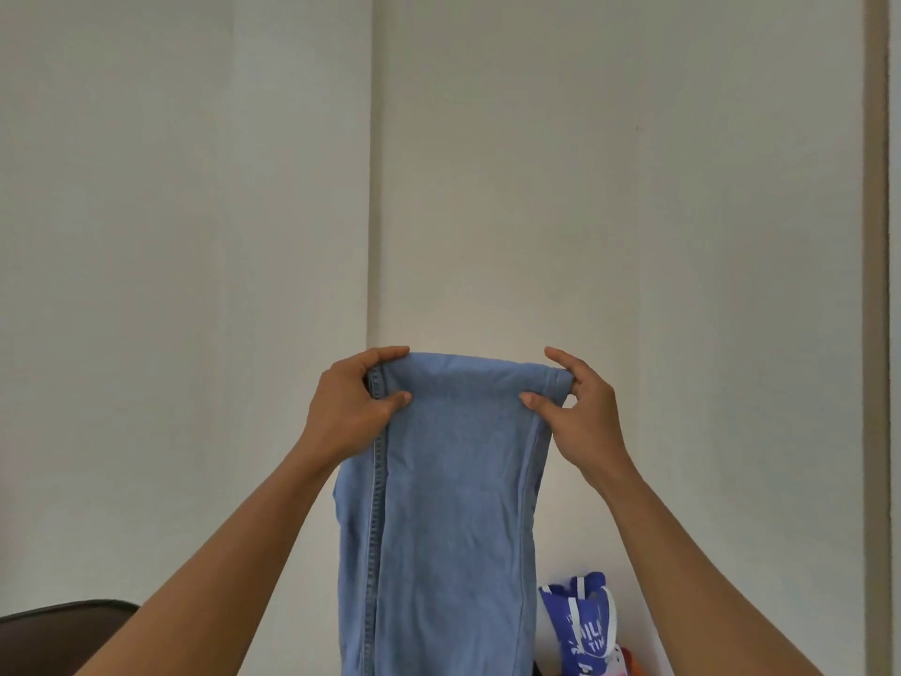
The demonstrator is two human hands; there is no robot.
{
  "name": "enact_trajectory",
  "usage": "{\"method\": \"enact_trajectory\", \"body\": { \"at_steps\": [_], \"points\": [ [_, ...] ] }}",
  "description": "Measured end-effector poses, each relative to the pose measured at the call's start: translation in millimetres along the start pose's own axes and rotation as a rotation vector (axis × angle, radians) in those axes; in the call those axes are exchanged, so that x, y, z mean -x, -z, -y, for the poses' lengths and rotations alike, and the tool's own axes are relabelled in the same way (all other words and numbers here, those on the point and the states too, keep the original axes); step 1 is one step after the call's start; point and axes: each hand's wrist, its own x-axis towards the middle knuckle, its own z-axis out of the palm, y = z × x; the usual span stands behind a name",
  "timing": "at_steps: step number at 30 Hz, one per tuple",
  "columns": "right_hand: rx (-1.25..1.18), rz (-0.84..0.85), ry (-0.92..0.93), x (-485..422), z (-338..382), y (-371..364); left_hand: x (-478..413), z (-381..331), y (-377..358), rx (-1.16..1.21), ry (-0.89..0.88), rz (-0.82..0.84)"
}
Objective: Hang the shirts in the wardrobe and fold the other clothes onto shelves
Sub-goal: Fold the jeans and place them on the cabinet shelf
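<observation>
A pair of light blue jeans point(448, 505) hangs straight down in front of me, folded over at the top edge, with a stitched seam running down its left side. My left hand point(353, 407) grips the top left corner, thumb in front and fingers behind. My right hand point(577, 407) pinches the top right corner the same way. Both arms reach up and forward at about chest height. The lower end of the jeans runs out of the frame. No wardrobe or shelf shows in the head view.
A plain pale wall point(195, 236) with a vertical corner fills the view. A blue and white bag point(582, 622) stands low behind the jeans on the right. A dark rounded chair back point(63, 622) sits at the bottom left.
</observation>
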Motion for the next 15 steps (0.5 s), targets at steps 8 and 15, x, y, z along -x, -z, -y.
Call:
{"method": "enact_trajectory", "body": {
  "at_steps": [8, 15],
  "points": [
    [-0.083, -0.107, 0.181, -16, 40, 7, -24, -39, 29, -0.373, -0.289, -0.136],
    [-0.267, -0.140, 0.164, -46, 72, 10, -49, -61, 32, 0.143, -0.268, -0.154]
  ]
}}
